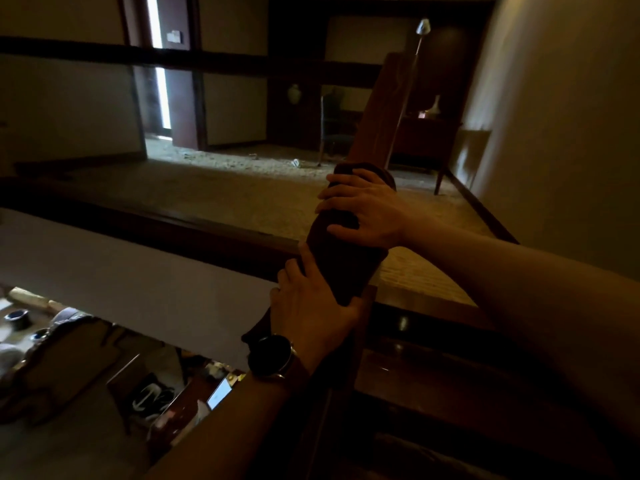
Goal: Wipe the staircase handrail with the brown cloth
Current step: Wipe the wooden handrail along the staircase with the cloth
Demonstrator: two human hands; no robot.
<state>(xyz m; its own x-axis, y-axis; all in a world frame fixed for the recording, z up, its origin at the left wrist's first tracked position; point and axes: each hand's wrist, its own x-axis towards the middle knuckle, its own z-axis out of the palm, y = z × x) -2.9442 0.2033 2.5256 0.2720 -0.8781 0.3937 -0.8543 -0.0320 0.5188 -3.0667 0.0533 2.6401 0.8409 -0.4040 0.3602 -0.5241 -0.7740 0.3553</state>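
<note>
A dark brown cloth [341, 261] lies draped lengthwise over the wooden staircase handrail [377, 116], which runs from the lower middle up toward the far room. My right hand [363, 207] presses the cloth's upper end onto the rail, fingers spread over it. Lower down, my left hand [311, 306], with a dark watch on its wrist, grips the cloth's lower end around the rail. The stretch of rail under the cloth is hidden.
Wooden stair treads [433, 362] descend at the lower right beside a plain wall [561, 133]. A carpeted landing [242, 188] lies beyond, with a floor lamp [412, 81] and a wooden side table [446, 140]. Below left, the lower floor shows cluttered objects [156, 396].
</note>
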